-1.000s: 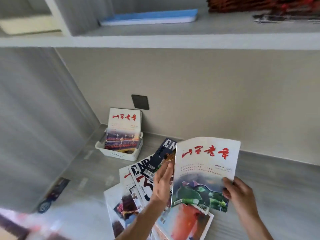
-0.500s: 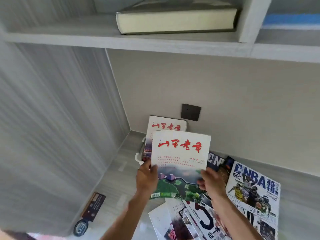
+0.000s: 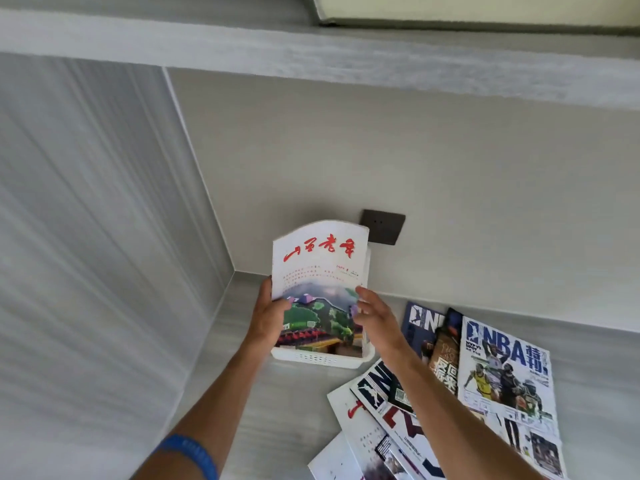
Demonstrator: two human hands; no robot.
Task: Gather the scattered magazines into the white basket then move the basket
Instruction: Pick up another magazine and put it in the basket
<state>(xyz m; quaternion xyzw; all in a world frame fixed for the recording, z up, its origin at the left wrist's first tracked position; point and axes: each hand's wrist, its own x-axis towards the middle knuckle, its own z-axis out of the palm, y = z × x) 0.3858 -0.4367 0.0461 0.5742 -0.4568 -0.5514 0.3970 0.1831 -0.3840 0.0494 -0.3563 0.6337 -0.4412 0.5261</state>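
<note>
The left hand is closed on the left edge of a white magazine with red lettering, thumb laid over the cover and fingers hidden behind it. The right hand is held at the magazine's right edge with fingers loosely spread; whether they press the cover or only hover beside it cannot be told, since the fingertips are blurred. A blue wristband is worn on the left forearm.

The magazine is stood upright with its lower end inside the white basket, its top bowed slightly. A second copy appears to be tucked behind it, shown only as a thin white edge on the right. The basket is set on the grey countertop in the far left corner, close to the back wall, below a dark wall socket.

To the right of the basket, and nearer, the scattered magazines are fanned out overlapping on the countertop, an NBA magazine lying uppermost at the right. Above, a grey shelf is seen, with a thick book laid flat on it.
</note>
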